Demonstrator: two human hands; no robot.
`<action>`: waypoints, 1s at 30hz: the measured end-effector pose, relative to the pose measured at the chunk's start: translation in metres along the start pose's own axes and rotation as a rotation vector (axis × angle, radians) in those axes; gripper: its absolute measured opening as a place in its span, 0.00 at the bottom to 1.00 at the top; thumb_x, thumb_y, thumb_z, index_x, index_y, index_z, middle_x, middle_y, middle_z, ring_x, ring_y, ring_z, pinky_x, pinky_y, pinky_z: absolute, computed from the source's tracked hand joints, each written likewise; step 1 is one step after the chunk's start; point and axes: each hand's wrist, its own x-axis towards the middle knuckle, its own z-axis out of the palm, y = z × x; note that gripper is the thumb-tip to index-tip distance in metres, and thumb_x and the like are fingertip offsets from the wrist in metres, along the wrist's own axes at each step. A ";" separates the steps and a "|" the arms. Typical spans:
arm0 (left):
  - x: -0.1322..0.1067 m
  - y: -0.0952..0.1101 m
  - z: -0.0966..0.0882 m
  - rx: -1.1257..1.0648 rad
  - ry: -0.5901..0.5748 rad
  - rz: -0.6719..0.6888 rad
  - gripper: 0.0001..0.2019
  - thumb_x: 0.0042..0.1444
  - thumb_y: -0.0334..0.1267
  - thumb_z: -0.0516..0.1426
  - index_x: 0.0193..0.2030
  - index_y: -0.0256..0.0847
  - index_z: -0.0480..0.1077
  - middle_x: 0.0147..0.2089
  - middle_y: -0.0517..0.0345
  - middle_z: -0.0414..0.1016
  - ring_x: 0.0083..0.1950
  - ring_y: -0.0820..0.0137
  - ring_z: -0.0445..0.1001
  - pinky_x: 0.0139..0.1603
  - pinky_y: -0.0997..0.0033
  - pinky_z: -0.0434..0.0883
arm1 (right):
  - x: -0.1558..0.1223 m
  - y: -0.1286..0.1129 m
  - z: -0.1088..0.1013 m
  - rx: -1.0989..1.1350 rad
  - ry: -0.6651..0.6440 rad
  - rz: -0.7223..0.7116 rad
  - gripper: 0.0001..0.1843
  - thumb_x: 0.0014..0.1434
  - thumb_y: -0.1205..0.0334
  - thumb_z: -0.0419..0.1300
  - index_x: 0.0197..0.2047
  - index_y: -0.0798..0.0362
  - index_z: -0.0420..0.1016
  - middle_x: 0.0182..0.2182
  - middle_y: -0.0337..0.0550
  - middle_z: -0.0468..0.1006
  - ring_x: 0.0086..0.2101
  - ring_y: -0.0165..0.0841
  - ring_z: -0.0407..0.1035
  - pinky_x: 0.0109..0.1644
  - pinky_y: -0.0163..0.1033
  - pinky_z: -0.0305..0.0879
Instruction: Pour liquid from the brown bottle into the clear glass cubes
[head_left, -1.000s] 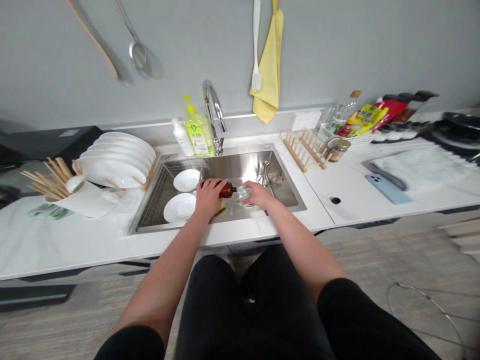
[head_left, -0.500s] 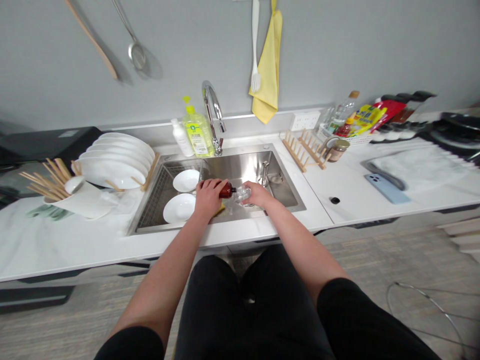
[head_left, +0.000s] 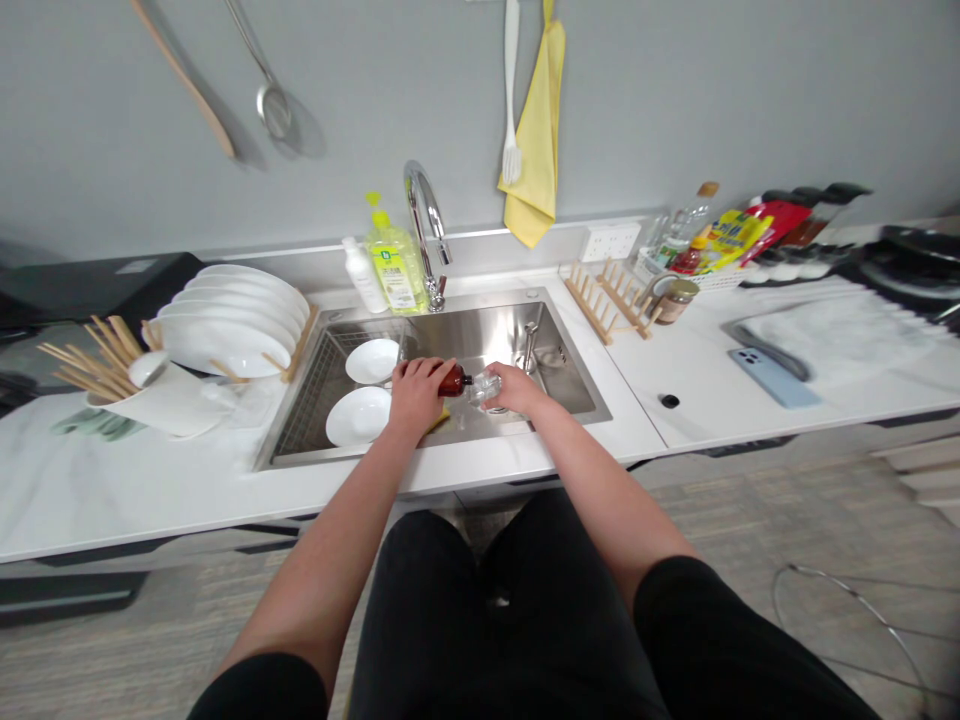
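Note:
Over the steel sink (head_left: 559,385), my left hand (head_left: 415,394) is wrapped round a small brown bottle (head_left: 453,380) that lies tipped on its side, its neck pointing right. My right hand (head_left: 514,389) is closed on a small clear glass (head_left: 485,386) right at the bottle's mouth. A bit of yellow sponge (head_left: 442,415) peeks out under my left hand. Two white bowls (head_left: 358,414) sit on the wire rack in the sink's left half.
A curved tap (head_left: 424,215), a green soap bottle (head_left: 394,262) and a white bottle stand behind the sink. Stacked white plates (head_left: 232,318) and a chopstick holder (head_left: 112,365) are at left. A wooden rack (head_left: 607,295), jars, packets and a blue phone (head_left: 772,377) lie at right.

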 end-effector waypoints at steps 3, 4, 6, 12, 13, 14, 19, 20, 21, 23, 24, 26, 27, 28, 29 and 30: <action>0.000 0.000 -0.001 0.014 -0.003 0.007 0.33 0.67 0.29 0.58 0.78 0.50 0.76 0.73 0.47 0.81 0.72 0.45 0.74 0.77 0.38 0.61 | 0.000 0.001 0.000 -0.001 -0.001 0.002 0.42 0.41 0.62 0.89 0.60 0.46 0.83 0.55 0.44 0.89 0.54 0.47 0.84 0.63 0.48 0.77; 0.000 0.000 -0.001 0.017 -0.007 0.007 0.33 0.67 0.29 0.58 0.78 0.50 0.76 0.73 0.47 0.81 0.72 0.45 0.74 0.77 0.38 0.61 | 0.000 0.001 0.000 -0.003 -0.001 0.000 0.42 0.41 0.62 0.89 0.60 0.47 0.83 0.55 0.44 0.89 0.54 0.47 0.84 0.63 0.48 0.77; 0.000 0.000 -0.001 0.019 -0.016 0.002 0.34 0.67 0.30 0.58 0.78 0.50 0.75 0.74 0.47 0.81 0.72 0.45 0.74 0.77 0.38 0.61 | 0.000 0.001 0.000 -0.005 -0.004 -0.006 0.42 0.42 0.62 0.89 0.60 0.47 0.83 0.55 0.45 0.89 0.54 0.47 0.84 0.62 0.47 0.77; 0.000 0.000 0.000 0.012 -0.015 -0.006 0.34 0.67 0.29 0.58 0.78 0.51 0.75 0.74 0.47 0.80 0.73 0.45 0.74 0.77 0.39 0.61 | -0.001 -0.001 -0.001 0.002 -0.020 0.001 0.43 0.42 0.62 0.90 0.61 0.48 0.83 0.53 0.45 0.89 0.52 0.46 0.83 0.61 0.46 0.76; 0.000 0.000 0.000 0.010 -0.010 -0.004 0.34 0.67 0.29 0.58 0.78 0.51 0.76 0.74 0.47 0.81 0.73 0.45 0.74 0.78 0.39 0.61 | -0.001 -0.001 -0.002 0.004 -0.025 0.002 0.43 0.42 0.62 0.90 0.61 0.48 0.83 0.53 0.44 0.89 0.51 0.46 0.83 0.61 0.46 0.76; 0.000 0.000 0.001 0.007 -0.005 -0.003 0.33 0.67 0.29 0.58 0.78 0.52 0.76 0.74 0.47 0.81 0.73 0.45 0.74 0.78 0.38 0.61 | -0.001 -0.002 -0.002 0.007 -0.030 0.003 0.43 0.43 0.62 0.89 0.61 0.48 0.83 0.52 0.44 0.89 0.51 0.45 0.83 0.61 0.46 0.76; 0.000 0.000 0.001 0.010 -0.008 -0.007 0.34 0.67 0.29 0.58 0.78 0.52 0.76 0.74 0.46 0.81 0.73 0.45 0.74 0.78 0.38 0.60 | -0.001 -0.004 -0.003 0.009 -0.022 0.010 0.43 0.42 0.63 0.89 0.61 0.48 0.83 0.53 0.45 0.88 0.52 0.46 0.83 0.62 0.47 0.75; 0.000 0.000 0.001 0.011 -0.010 -0.006 0.34 0.67 0.29 0.58 0.78 0.52 0.76 0.74 0.46 0.81 0.73 0.45 0.74 0.78 0.37 0.61 | -0.001 -0.004 -0.003 0.008 -0.021 0.010 0.43 0.42 0.62 0.89 0.61 0.48 0.83 0.54 0.45 0.88 0.53 0.47 0.83 0.62 0.47 0.75; 0.000 0.000 0.001 0.009 -0.010 -0.005 0.34 0.67 0.29 0.58 0.78 0.52 0.76 0.74 0.46 0.81 0.73 0.45 0.74 0.78 0.37 0.61 | -0.001 -0.004 -0.003 0.008 -0.023 0.009 0.43 0.42 0.62 0.89 0.61 0.48 0.83 0.55 0.46 0.88 0.54 0.47 0.83 0.63 0.47 0.75; 0.000 0.000 0.000 0.004 -0.007 0.000 0.34 0.66 0.30 0.59 0.78 0.52 0.76 0.73 0.46 0.81 0.73 0.44 0.74 0.78 0.37 0.61 | -0.001 -0.003 -0.002 0.013 -0.025 0.009 0.43 0.42 0.62 0.89 0.61 0.48 0.83 0.55 0.46 0.88 0.54 0.47 0.83 0.63 0.48 0.75; 0.000 0.000 0.000 0.002 -0.004 0.002 0.34 0.66 0.30 0.59 0.78 0.52 0.76 0.73 0.46 0.81 0.73 0.44 0.74 0.78 0.36 0.61 | -0.001 -0.003 -0.002 0.017 -0.023 0.007 0.43 0.42 0.62 0.89 0.60 0.47 0.83 0.54 0.45 0.88 0.54 0.47 0.83 0.63 0.48 0.75; 0.000 0.000 0.000 0.002 0.002 0.007 0.34 0.66 0.29 0.59 0.78 0.52 0.76 0.73 0.46 0.81 0.72 0.44 0.75 0.78 0.36 0.61 | -0.001 -0.003 -0.002 0.021 -0.020 -0.002 0.42 0.41 0.62 0.89 0.60 0.46 0.83 0.53 0.44 0.88 0.53 0.47 0.83 0.63 0.48 0.75; 0.000 0.000 0.000 0.005 0.004 0.010 0.34 0.66 0.29 0.59 0.78 0.51 0.76 0.73 0.46 0.81 0.72 0.44 0.75 0.78 0.36 0.61 | -0.001 -0.003 -0.003 0.022 -0.020 -0.004 0.42 0.41 0.62 0.89 0.59 0.46 0.83 0.53 0.43 0.88 0.53 0.47 0.83 0.63 0.48 0.75; 0.000 0.000 0.000 0.008 0.006 0.012 0.34 0.66 0.29 0.59 0.78 0.51 0.76 0.73 0.46 0.81 0.72 0.44 0.75 0.77 0.36 0.61 | -0.001 -0.003 -0.003 0.022 -0.020 -0.003 0.42 0.41 0.62 0.89 0.59 0.46 0.83 0.52 0.43 0.88 0.52 0.46 0.83 0.63 0.48 0.75; 0.000 0.000 0.000 0.012 0.008 0.014 0.34 0.66 0.29 0.59 0.78 0.51 0.76 0.73 0.46 0.81 0.72 0.44 0.75 0.77 0.36 0.61 | -0.001 -0.003 -0.003 0.022 -0.020 0.002 0.42 0.41 0.62 0.89 0.60 0.46 0.83 0.52 0.43 0.88 0.52 0.46 0.83 0.62 0.48 0.76; 0.000 -0.001 0.000 0.016 0.008 0.015 0.33 0.66 0.29 0.59 0.77 0.51 0.76 0.73 0.46 0.82 0.72 0.44 0.75 0.77 0.37 0.62 | -0.001 -0.003 -0.003 0.021 -0.021 0.008 0.42 0.41 0.61 0.89 0.60 0.47 0.83 0.51 0.43 0.88 0.51 0.46 0.83 0.61 0.47 0.76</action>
